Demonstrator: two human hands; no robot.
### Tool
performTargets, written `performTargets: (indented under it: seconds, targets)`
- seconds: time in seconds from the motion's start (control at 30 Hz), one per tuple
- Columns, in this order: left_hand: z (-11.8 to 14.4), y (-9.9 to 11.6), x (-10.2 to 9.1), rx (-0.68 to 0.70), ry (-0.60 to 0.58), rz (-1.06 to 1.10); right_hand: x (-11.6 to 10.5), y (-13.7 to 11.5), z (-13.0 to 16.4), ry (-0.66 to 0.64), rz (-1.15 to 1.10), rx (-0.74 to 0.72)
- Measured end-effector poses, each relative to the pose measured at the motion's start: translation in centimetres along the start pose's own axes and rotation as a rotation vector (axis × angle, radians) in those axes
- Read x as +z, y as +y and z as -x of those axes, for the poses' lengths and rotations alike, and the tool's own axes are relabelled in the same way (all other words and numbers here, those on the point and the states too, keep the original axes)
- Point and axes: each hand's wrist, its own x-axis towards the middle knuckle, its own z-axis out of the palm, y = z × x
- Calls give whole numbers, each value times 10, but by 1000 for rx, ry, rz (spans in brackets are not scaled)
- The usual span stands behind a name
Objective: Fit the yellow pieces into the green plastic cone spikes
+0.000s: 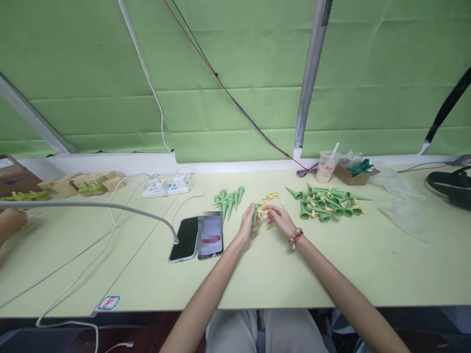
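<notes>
My left hand (247, 226) is wrapped round a green cone-shaped plastic piece (255, 214), held upright above the table. Close to its right side, my right hand (280, 219) has its fingertips pinched at a small yellow peg (261, 213), partly hidden by the fingers. Behind both hands lies a loose scatter of yellow pegs (271, 196). Left of them, several plain green cones (230, 202) lie in a group. To the right is a bigger heap of green cones (331, 202), many with yellow pegs in their sides.
Two phones (184, 239) lie left of my arms, with a grey stalk (110, 204) crossing over. Farther back are a power strip (167, 187), wooden blocks (79, 184), a drink cup (327, 166) and a cardboard box (355, 175). Another person's hand (11, 223) is at far left.
</notes>
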Motion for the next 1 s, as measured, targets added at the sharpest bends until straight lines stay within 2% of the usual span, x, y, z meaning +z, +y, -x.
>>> performTargets:
  seconds: [0.1, 0.3, 0.67, 0.77, 0.87, 1.0]
  targets:
    - [-1, -1, -1, 19, -8, -36, 5, -2, 6, -77, 123, -59]
    - [-2, -5, 1, 58, -68, -69, 9, 1, 10, -15, 306, -86]
    - [-3, -10, 2, 223, -45, -191, 9, 0, 11, -17, 226, 34]
    - [-4, -10, 2, 161, -14, -145, 8, 4, 8, -9, 187, -1]
    - [-6, -8, 1, 63, 26, -8, 5, 9, 4, 36, 75, -12]
    - [-8, -2, 0, -20, 39, 161, -1, 8, 1, 89, -84, 64]
